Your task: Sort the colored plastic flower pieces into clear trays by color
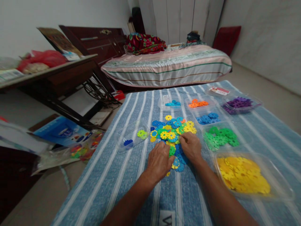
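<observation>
A loose pile of flower-shaped plastic discs in yellow, blue, green and orange lies on the striped cloth. My left hand is at the near left of the pile, its thumb held apart and its fingers bent down over the discs. A green disc shows just beyond that thumb. At the pile's right side, my right hand is closed, fingertips pinched together; what they hold, if anything, is hidden. Right of it stand tubs of green discs and yellow discs.
Farther back are tubs of light blue discs, orange discs, blue discs and purple discs. Left of the pile, a clear tub holds lime and dark blue discs. A bed stands beyond the blue striped cloth.
</observation>
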Action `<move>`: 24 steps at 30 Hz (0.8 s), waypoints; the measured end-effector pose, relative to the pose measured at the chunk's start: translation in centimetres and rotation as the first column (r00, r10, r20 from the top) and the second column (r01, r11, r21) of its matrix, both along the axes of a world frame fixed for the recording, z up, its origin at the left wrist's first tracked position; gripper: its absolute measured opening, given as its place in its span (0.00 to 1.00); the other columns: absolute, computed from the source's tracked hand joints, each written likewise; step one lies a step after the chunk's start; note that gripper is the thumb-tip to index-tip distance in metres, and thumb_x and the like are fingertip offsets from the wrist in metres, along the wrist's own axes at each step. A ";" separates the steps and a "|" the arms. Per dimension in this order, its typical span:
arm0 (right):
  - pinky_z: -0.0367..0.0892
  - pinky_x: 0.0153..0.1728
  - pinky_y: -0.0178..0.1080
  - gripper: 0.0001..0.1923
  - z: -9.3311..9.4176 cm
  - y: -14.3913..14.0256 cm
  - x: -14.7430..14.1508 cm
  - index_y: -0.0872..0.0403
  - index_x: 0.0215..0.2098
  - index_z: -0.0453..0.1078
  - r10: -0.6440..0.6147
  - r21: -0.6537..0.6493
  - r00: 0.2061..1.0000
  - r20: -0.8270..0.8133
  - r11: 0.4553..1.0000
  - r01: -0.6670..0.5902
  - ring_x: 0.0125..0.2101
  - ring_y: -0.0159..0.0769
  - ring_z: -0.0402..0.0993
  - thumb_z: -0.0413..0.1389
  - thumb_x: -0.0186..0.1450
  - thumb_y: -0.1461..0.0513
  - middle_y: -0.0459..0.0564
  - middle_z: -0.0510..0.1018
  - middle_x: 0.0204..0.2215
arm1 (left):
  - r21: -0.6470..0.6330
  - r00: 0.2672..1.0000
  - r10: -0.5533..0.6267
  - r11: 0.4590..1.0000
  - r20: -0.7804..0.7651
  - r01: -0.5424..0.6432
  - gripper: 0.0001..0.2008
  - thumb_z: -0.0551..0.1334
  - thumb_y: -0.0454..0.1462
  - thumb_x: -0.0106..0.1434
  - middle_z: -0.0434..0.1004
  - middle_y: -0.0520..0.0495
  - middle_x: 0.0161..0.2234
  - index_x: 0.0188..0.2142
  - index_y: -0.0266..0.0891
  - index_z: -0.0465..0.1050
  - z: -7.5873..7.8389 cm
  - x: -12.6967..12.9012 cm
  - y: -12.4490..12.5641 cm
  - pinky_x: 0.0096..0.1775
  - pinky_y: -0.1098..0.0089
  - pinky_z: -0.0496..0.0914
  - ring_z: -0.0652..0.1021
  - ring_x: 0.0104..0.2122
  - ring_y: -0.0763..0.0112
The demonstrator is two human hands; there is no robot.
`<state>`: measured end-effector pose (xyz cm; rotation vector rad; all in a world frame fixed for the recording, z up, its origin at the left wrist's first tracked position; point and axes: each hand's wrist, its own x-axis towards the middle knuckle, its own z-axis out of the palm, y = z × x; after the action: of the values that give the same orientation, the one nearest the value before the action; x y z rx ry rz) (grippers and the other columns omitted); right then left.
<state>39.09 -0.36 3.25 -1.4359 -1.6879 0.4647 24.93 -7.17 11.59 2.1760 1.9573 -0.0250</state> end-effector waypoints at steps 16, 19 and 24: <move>0.57 0.37 0.38 0.13 -0.1 0.1 -0.1 0.53 0.26 0.72 0.005 0.009 1.000 0.003 1.000 -0.005 0.32 0.36 0.67 0.50 0.65 0.60 0.48 0.74 0.27 | 0.111 0.994 0.009 0.994 0.112 -0.022 0.11 0.53 0.36 0.67 0.75 0.43 0.37 0.34 0.38 0.74 -0.4 -0.5 -0.6 0.44 0.64 0.67 0.75 0.41 0.61; 0.57 0.38 0.38 0.12 -0.1 0.3 -0.2 0.53 0.26 0.72 0.000 0.004 1.000 0.017 1.000 0.000 0.33 0.36 0.68 0.50 0.65 0.61 0.48 0.74 0.28 | 0.147 0.990 0.035 0.988 0.140 -0.056 0.14 0.51 0.35 0.68 0.75 0.44 0.34 0.31 0.38 0.73 -0.1 -0.8 -0.3 0.41 0.66 0.67 0.75 0.38 0.64; 0.56 0.38 0.38 0.11 0.0 0.4 -0.4 0.53 0.27 0.72 -0.014 0.002 1.000 0.018 1.000 0.014 0.34 0.36 0.69 0.51 0.64 0.62 0.47 0.75 0.28 | 0.211 0.970 0.100 0.966 0.223 -0.148 0.14 0.51 0.37 0.65 0.74 0.47 0.29 0.27 0.39 0.70 0.2 -2.0 0.6 0.36 0.68 0.65 0.75 0.32 0.66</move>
<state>38.68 0.04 3.29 -1.4531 -1.6911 0.4434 22.94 -6.55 11.80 2.0785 2.0537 0.4518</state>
